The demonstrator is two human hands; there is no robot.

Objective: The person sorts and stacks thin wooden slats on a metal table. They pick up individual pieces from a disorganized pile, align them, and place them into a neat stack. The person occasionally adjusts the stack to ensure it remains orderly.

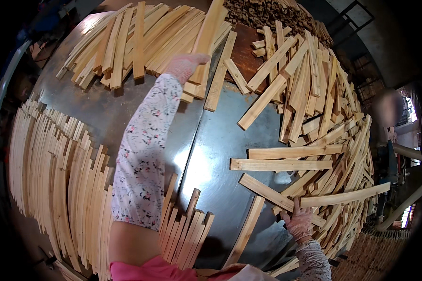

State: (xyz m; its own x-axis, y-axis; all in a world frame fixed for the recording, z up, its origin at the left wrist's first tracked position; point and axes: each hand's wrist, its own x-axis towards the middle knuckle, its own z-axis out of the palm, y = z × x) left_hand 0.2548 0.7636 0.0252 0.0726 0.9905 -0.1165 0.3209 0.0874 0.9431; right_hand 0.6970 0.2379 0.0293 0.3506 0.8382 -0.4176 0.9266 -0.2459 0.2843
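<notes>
My left hand (185,67), in a pinkish knitted glove, reaches out to the far side of the metal table. Its fingers close around a wide wooden strip (210,28) that slants up and away over a fanned pile of strips. At the lower right is my right hand (299,222), gloved the same way. It grips the near end of a slightly bowed wooden strip (344,195), its thumb apart and close to another wooden strip (266,192) lying at a slant. Part of the right fingers' grip is hidden under the hand.
A fanned pile of strips (169,35) covers the far left. Strips stand in a tight row (56,178) at the near left. A large jumbled heap (333,159) fills the right side. The metal table (220,150) has a seam. Another person (388,110) is at the far right.
</notes>
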